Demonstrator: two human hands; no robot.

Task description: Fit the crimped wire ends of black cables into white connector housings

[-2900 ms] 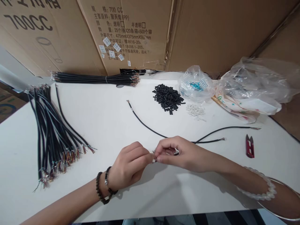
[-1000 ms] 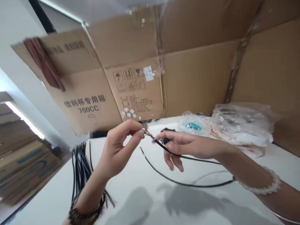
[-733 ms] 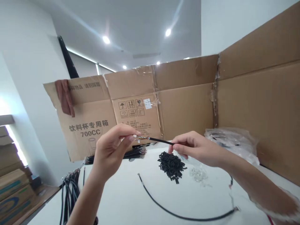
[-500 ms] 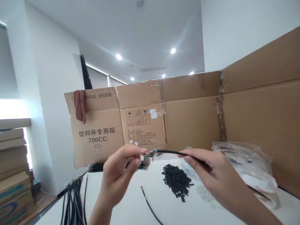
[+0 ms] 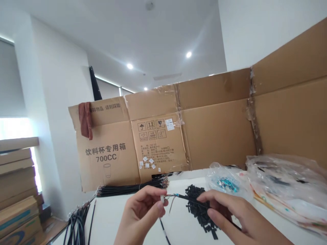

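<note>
Between thumb and fingers, my left hand point(image 5: 145, 212) pinches a small white connector point(image 5: 162, 198) with thin coloured wires coming out of it. The wires run right into a black cable point(image 5: 184, 197), which my right hand point(image 5: 227, 212) grips near its stripped end. A loose thin wire hangs down at the joint. Behind the cable and my right fingers lies a pile of short black tube pieces point(image 5: 201, 217). Another black cable point(image 5: 165, 233) lies on the white table point(image 5: 114, 212), partly hidden by my left hand.
Bundles of black cables lie at the back left point(image 5: 127, 189) and front left point(image 5: 78, 224). Cardboard walls point(image 5: 217, 136) stand behind the table. A bag with blue pieces point(image 5: 226, 183) and a large clear bag point(image 5: 288, 190) sit at the right. Boxes point(image 5: 17, 214) are stacked far left.
Both hands, with the connector and cable, appear lower and slightly further right in view. The view has shifted, showing the bag with blue pieces more fully. Both grips hold as before.
</note>
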